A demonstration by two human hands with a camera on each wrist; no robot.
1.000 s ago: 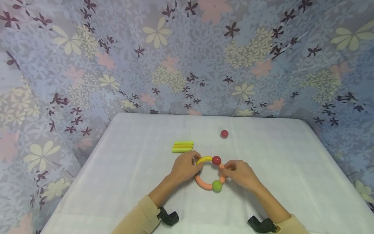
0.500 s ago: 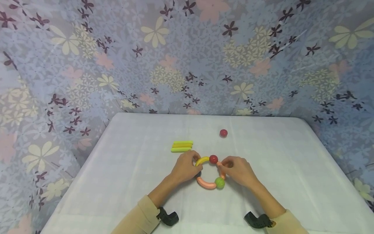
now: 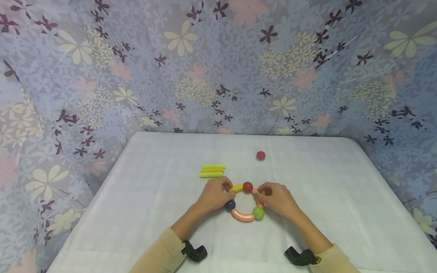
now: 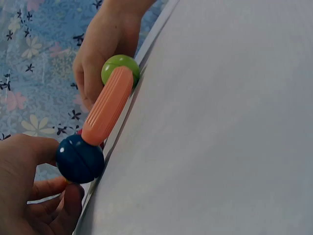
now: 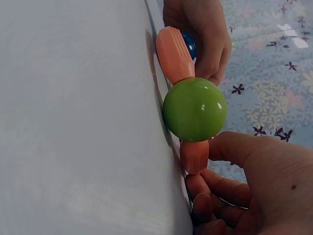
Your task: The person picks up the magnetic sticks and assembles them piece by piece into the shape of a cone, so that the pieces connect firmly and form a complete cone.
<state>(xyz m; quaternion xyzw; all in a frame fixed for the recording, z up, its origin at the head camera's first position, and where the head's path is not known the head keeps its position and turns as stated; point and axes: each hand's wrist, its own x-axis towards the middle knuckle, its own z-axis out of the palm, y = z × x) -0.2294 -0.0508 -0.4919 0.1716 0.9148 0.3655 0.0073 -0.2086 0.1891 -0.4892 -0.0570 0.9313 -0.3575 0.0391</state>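
In the head view, curved rods and balls form a ring on the white table. My left hand (image 3: 212,194) pinches the yellow curved rod (image 3: 236,188) at the ring's upper left. On the right side, my right hand (image 3: 279,198) grips an orange curved rod (image 3: 260,204), partly covered by the fingers. Between these two rods sits a red ball (image 3: 247,187). A second orange curved rod (image 3: 243,216) closes the bottom, joining a green ball (image 3: 258,212) to a dark blue ball (image 3: 230,205). The left wrist view shows the blue ball (image 4: 79,159) beside my left fingers.
Several straight yellow and lime rods (image 3: 212,171) lie side by side behind my left hand. Farther back stands a loose red ball (image 3: 261,155). White cloth covers the table (image 3: 153,170), and a flowered curtain (image 3: 218,68) hangs behind it.
The ring has shifted and turned a little: its red ball went left, its green ball right and slightly up. The blue ball now shows below my left hand. My right hand moved slightly left.
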